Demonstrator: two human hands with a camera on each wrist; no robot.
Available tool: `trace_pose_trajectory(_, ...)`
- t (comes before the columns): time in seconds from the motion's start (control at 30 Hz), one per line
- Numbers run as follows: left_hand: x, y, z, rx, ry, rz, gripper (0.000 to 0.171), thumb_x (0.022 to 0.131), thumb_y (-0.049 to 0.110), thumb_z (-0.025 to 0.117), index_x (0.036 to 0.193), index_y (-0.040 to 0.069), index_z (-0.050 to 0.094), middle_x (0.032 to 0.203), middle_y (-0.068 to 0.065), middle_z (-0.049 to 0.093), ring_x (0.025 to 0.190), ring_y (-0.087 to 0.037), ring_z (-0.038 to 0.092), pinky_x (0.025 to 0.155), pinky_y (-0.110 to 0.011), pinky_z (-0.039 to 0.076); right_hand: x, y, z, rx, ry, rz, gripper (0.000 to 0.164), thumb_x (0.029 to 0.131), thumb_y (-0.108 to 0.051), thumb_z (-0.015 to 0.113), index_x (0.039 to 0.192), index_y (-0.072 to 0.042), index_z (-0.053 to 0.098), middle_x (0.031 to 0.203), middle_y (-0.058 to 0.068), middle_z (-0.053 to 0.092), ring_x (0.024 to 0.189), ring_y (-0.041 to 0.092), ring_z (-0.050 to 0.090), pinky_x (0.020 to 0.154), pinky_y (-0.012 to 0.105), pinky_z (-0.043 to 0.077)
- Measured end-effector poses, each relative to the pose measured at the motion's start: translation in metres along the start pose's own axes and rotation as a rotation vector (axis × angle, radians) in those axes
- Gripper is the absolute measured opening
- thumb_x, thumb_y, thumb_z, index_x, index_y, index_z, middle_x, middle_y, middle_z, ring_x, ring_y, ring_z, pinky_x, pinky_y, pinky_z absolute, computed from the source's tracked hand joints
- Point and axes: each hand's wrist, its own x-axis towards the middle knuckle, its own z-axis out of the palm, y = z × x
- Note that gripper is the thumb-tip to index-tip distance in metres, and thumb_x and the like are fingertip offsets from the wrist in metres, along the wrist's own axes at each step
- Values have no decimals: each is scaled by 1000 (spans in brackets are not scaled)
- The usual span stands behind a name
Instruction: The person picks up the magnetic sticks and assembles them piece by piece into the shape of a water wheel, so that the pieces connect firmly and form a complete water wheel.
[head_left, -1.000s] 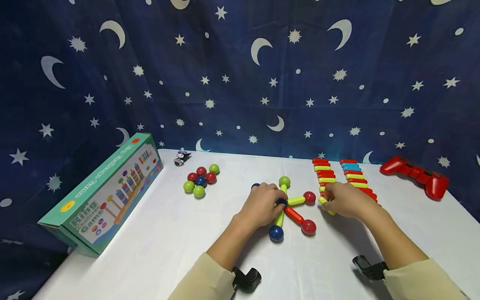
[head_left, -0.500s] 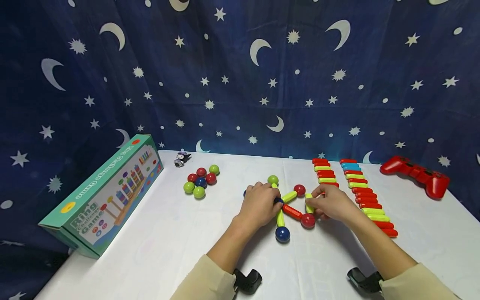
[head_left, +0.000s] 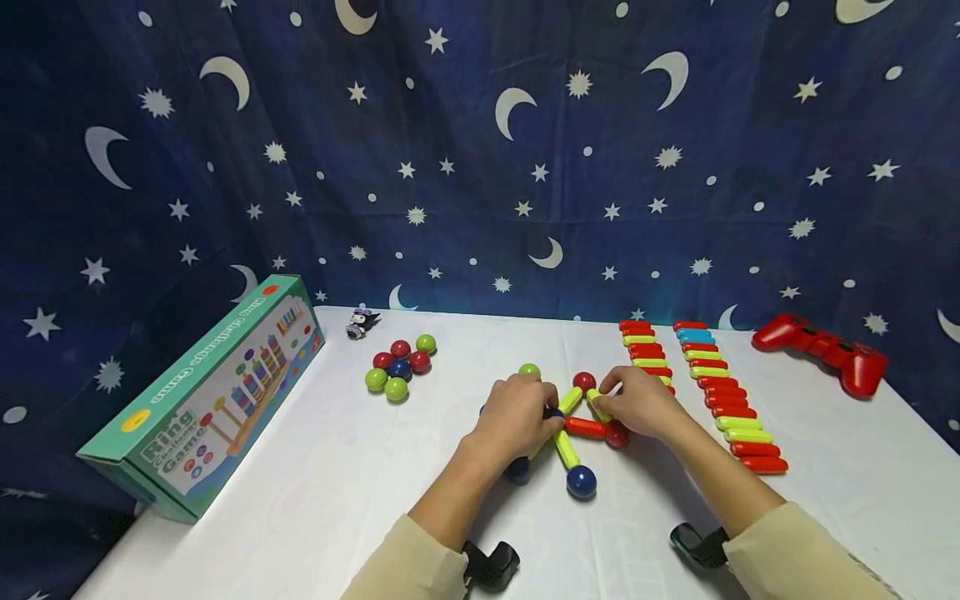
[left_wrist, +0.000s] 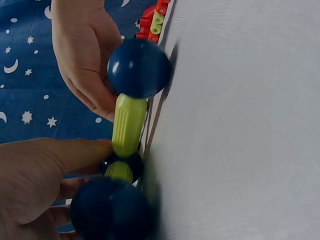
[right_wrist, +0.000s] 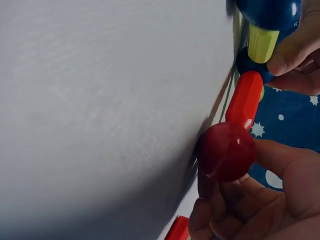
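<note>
A star-shaped build of magnetic rods and balls lies mid-table in the head view. My left hand [head_left: 517, 414] holds it by the central blue ball [left_wrist: 134, 165], its thumb against that ball. My right hand [head_left: 637, 402] pinches a yellow-green rod [head_left: 595, 403] between two red balls, one at the far side [head_left: 584, 382] and the nearer red ball [right_wrist: 227, 151], which the fingers touch. A red rod [right_wrist: 244, 100] joins the nearer ball to the centre. Two blue balls, one of them the right one [head_left: 581, 482], end the near arms. A green ball [head_left: 529, 369] shows behind my left hand.
Two rows of loose rods [head_left: 726, 392] lie right of my right hand. A red game controller [head_left: 821, 352] sits at the far right. Several loose balls [head_left: 397, 389], a small figurine [head_left: 362, 322] and a green game box [head_left: 217, 392] are on the left.
My right hand has carried the yellow-green rod left from the rows to the build, between the two red balls. My left hand has turned the build, and its blue-ended arms swung round.
</note>
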Motion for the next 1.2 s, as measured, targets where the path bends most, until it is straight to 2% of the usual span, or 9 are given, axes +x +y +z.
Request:
trace_pose_trajectory(0.2, -1, -1, -5, -37, -49, 36, 19, 90, 29, 80, 104, 16, 80, 91, 3, 68, 81, -12, 60, 76, -33, 52, 3, 1, 2, 5, 26, -18, 22, 92, -20, 73, 104, -2, 68, 84, 11, 63, 60, 18, 57, 55, 24, 50)
trace_pose_trajectory(0.4, 1, -4, -7, -72, -116, 83, 25, 91, 21, 77, 115, 20, 80, 116, 2, 73, 107, -16, 66, 89, -39, 53, 0, 2, -6, -14, 45, -48, 23, 94, -20, 72, 109, -2, 69, 95, 13, 66, 76, 21, 60, 63, 27, 55)
trace_pose_trajectory(0.53, 1, -4, -8, -72, -126, 94, 24, 91, 19, 77, 114, 20, 81, 116, 3, 75, 107, -16, 66, 87, -37, 51, -3, 9, -22, -121, 129, -89, 27, 93, -17, 73, 113, 0, 70, 103, 17, 70, 88, 29, 62, 74, 39, 59)
trace_pose_trajectory(0.63, 0, -4, -8, -70, -118, 89, 23, 91, 19, 78, 113, 19, 81, 113, 3, 75, 103, -17, 65, 85, -35, 49, -4, 19, -31, -242, 179, -68, 35, 88, -14, 76, 118, 3, 69, 108, 22, 70, 95, 36, 63, 80, 50, 59)
trace_pose_trajectory(0.73, -1, -3, -6, -55, -106, 82, 22, 91, 20, 78, 113, 19, 81, 111, 4, 76, 99, -16, 62, 83, -33, 47, -5, 29, -35, -332, 169, -26, 43, 84, -11, 79, 123, 6, 67, 113, 27, 68, 100, 41, 61, 83, 58, 56)
trace_pose_trajectory(0.83, -2, -3, -5, -33, -83, 68, 20, 91, 22, 78, 111, 19, 81, 106, 3, 75, 92, -16, 59, 82, -33, 47, -6, 37, -36, -377, 122, -5, 45, 83, -10, 80, 123, 7, 68, 115, 29, 67, 101, 43, 60, 84, 62, 55)
trace_pose_trajectory(1.0, -3, -1, -2, 23, -13, 8, 16, 90, 28, 80, 101, 18, 82, 93, 3, 73, 81, -17, 56, 78, -34, 45, -6, 40, -35, -396, 69, 9, 38, 83, -16, 82, 112, 5, 70, 100, 21, 69, 92, 35, 60, 79, 57, 55)
trace_pose_trajectory(1.1, -3, 1, -1, 51, 18, -55, 17, 88, 33, 81, 94, 17, 81, 82, 4, 70, 79, -17, 55, 74, -34, 44, -6, 38, -33, -394, 52, 14, 32, 83, -22, 83, 101, 1, 70, 87, 13, 67, 82, 28, 59, 70, 45, 54)
trace_pose_trajectory(1.2, -2, 2, -1, 71, 25, -103, 21, 88, 38, 81, 87, 18, 78, 72, 6, 64, 78, -17, 54, 74, -35, 43, -4, 37, -31, -368, 18, 4, 32, 82, -27, 85, 97, -3, 68, 80, 8, 63, 78, 23, 56, 65, 34, 50)
